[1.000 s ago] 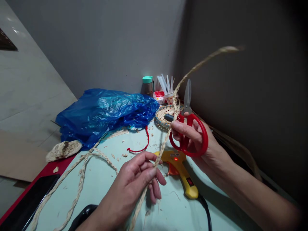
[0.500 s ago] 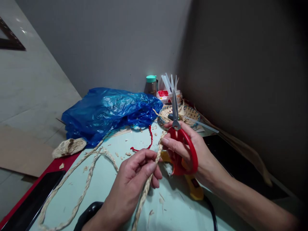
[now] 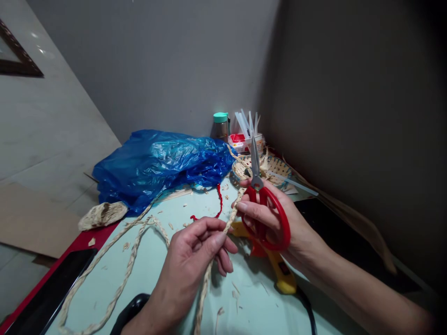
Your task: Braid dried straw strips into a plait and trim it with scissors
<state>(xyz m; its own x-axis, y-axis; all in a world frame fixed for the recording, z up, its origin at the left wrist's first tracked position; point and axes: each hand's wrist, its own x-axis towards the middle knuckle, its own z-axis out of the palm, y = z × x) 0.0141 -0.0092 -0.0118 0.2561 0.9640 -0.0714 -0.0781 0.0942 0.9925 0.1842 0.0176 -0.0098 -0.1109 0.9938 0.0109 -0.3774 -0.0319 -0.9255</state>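
Observation:
Between the thumb and fingers of my left hand [image 3: 195, 260] is a pale braided cord [image 3: 230, 218], its lower length hanging down toward me. Red-handled scissors [image 3: 267, 218] rest in my right hand [image 3: 289, 218], blades upright and closed, pointing away from me. The thumb and fingertips of that hand also touch the cord near its upper end. A long loop of the same cord [image 3: 129, 265] lies on the table to the left. Under the scissors, a yellow glue gun [image 3: 285, 277] with a black cable lies partly hidden.
A blue plastic bag [image 3: 157, 163] fills the back left. Behind my right hand sits a woven basket [image 3: 279, 167]; a teal-lidded jar [image 3: 220, 125] and white glue sticks [image 3: 244, 122] stand by the wall. Red yarn [image 3: 220, 200] and fibre scraps lie on the pale green tabletop [image 3: 167, 298].
The scissors have turned slightly in my right hand, still closed. Both hands keep hold of the cord, and its upper end has shifted a little to the right. The view has tilted slightly.

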